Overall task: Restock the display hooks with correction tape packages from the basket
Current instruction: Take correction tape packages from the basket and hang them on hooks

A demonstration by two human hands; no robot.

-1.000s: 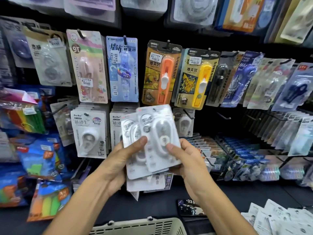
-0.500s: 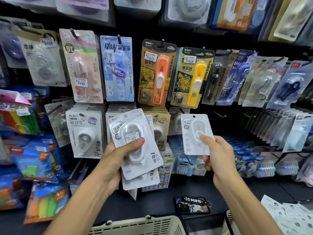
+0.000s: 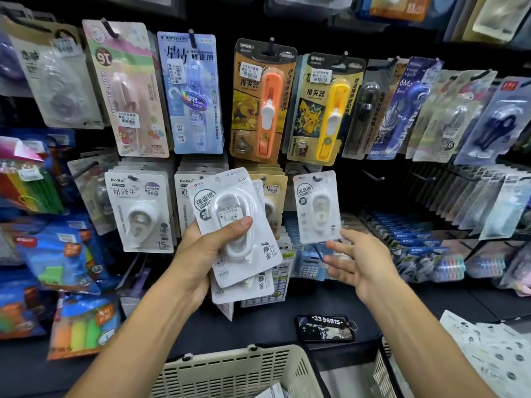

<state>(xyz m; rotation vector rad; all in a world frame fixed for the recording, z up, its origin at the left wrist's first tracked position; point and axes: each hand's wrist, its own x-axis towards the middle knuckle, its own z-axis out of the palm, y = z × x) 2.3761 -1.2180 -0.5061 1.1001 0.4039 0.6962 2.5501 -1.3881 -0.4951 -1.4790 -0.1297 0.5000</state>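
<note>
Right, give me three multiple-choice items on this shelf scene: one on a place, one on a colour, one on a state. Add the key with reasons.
1. Where is the single white correction tape package?
A. in the basket
B. hanging on a hook, above the right hand
C. under the phone

2. What colour is the clip pusher beside the orange one, on its right?
A. yellow
B. green
C. purple

3. What is the right hand doing?
A. gripping a package
B. pressing the basket
C. open, holding nothing

Key: 1 B, its top slot sits on a hook and the fingers are below it. 2 A, the clip pusher is yellow. 3 C, its fingers are spread and empty, while the left hand grips the stack of packages.
</note>
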